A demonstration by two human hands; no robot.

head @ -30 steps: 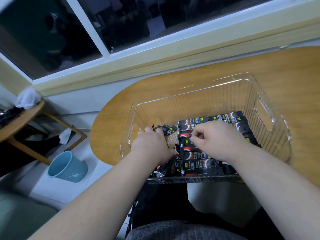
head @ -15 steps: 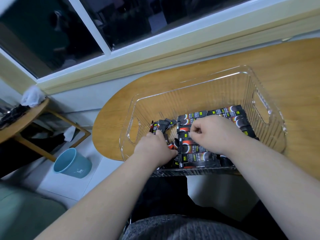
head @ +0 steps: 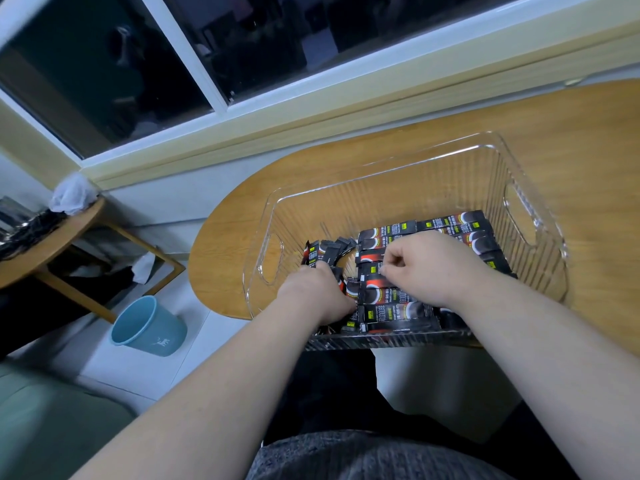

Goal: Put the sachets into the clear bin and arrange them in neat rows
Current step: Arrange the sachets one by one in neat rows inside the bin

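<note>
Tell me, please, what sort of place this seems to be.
Probably a living room at home rather than a workshop: a wooden table by a dark window, a blue wastebasket on the floor, and what looks like a green sofa.

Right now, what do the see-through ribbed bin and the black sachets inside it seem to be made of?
The clear ribbed bin: probably hard glossy plastic; the wooden table shows through its fluted walls. The black-and-red stick sachets: likely printed foil or plastic film, slightly shiny; which, I cannot tell.
</note>
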